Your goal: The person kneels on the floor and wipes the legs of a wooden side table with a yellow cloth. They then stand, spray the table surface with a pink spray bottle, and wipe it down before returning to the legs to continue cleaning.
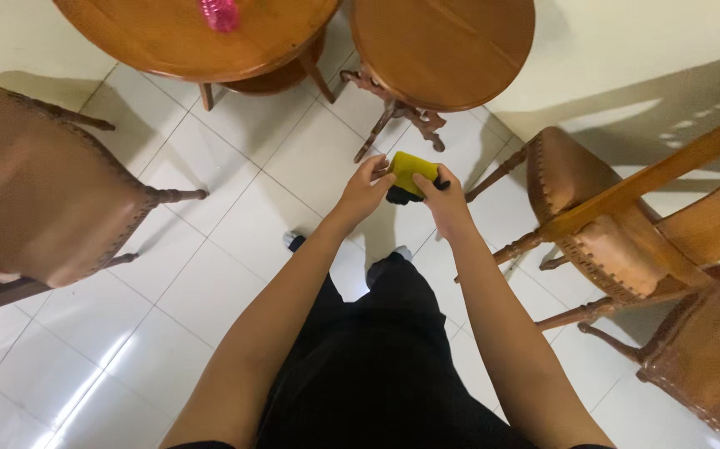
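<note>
I stand on white floor tiles and hold a small yellow pad (410,170) with a dark underside in front of me, between both hands. My left hand (365,189) grips its left edge with the fingers curled over the top. The right edge is pinched by my right hand (443,195). The pad hangs in the air below the edge of a round wooden table (451,50). My dark trousers and feet show beneath my arms.
A second round wooden table (152,37) at the top left carries a pink bottle (219,13). A brown cushioned chair (39,191) stands at the left. Two wooden chairs, one (601,208) and another (701,357), stand at the right.
</note>
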